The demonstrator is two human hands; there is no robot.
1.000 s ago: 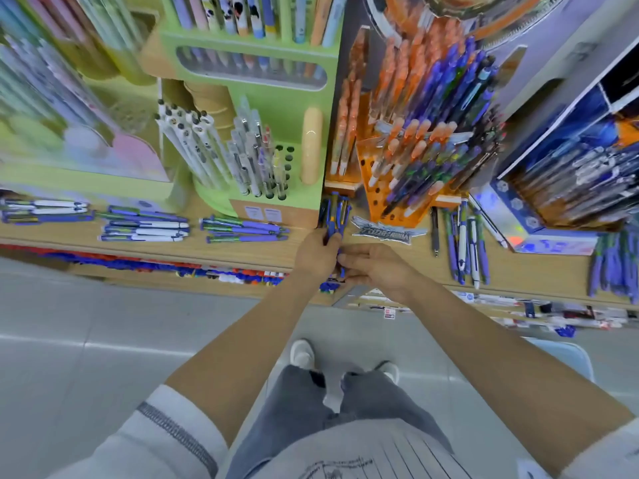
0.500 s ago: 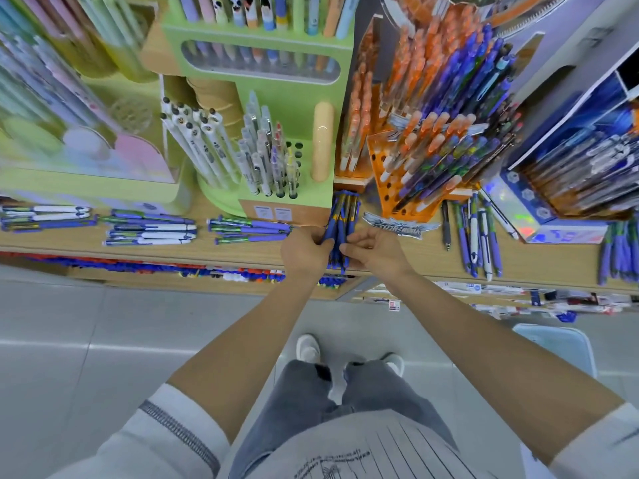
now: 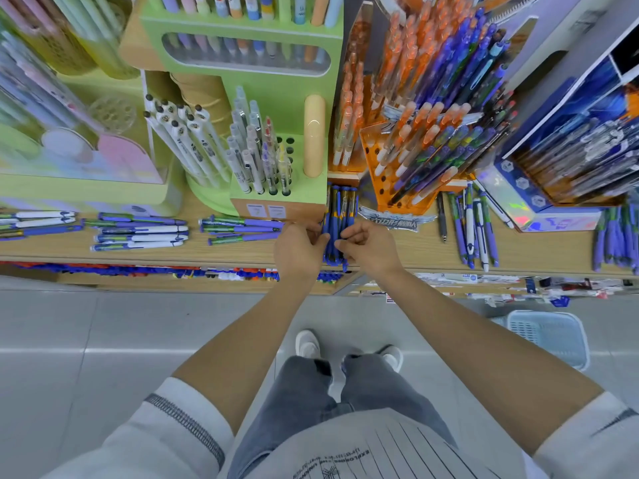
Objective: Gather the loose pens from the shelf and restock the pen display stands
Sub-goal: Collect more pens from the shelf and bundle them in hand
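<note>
A bundle of dark blue pens (image 3: 338, 216) lies on the wooden shelf (image 3: 408, 248), pointing away from me, between the green stand and the orange stand. My left hand (image 3: 300, 252) grips the bundle from its left side. My right hand (image 3: 370, 248) grips it from the right, fingers curled over the pens. The green pen stand (image 3: 276, 108) holds white and clear pens and has several free holes. The orange stand (image 3: 415, 188) is packed with orange and blue pens.
Loose purple and white pens lie in groups on the shelf at the left (image 3: 138, 233) and at the right (image 3: 473, 229). A holographic box (image 3: 539, 216) stands at the right. A pale basket (image 3: 549, 335) sits on the floor.
Both hands have slid forward along the shelf with the blue pen bundle, closer to the gap between the two stands. The camera has tipped slightly.
</note>
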